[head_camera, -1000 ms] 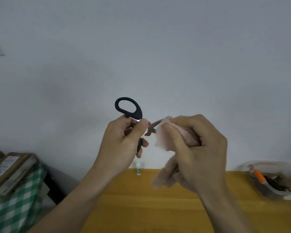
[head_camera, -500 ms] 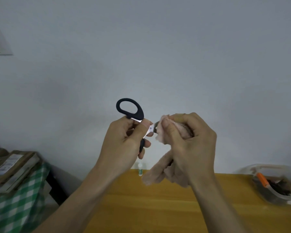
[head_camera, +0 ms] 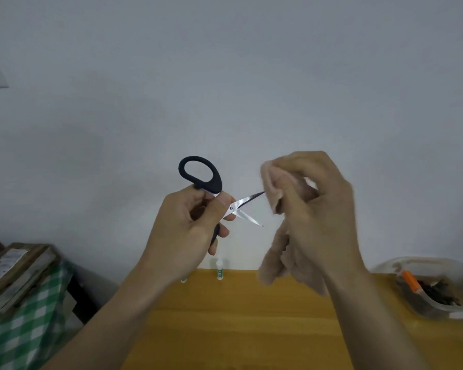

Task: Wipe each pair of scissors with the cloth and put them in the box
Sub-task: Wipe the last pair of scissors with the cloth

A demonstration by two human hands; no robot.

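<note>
My left hand [head_camera: 190, 222] grips a pair of black-handled scissors [head_camera: 211, 188] held up above the table. Its blades are spread apart, one pointing up-right and one down-right. My right hand [head_camera: 313, 209] holds a pale pink cloth [head_camera: 271, 188] bunched in its fingers. The cloth's top edge meets the tip of the upper blade, and the rest hangs down below the hand. A clear plastic box [head_camera: 433, 303] sits on the table at the far right, with an orange-handled item and dark things inside.
The wooden table [head_camera: 238, 324] runs along a white wall. A small white bottle with a green label [head_camera: 219, 269] stands at its back edge. At the left, cardboard packages [head_camera: 14, 268] lie on a green checked cloth [head_camera: 19, 329].
The scissor blades were covered by the cloth; the cloth has slid right to the tip of the upper blade, and both open blades show.
</note>
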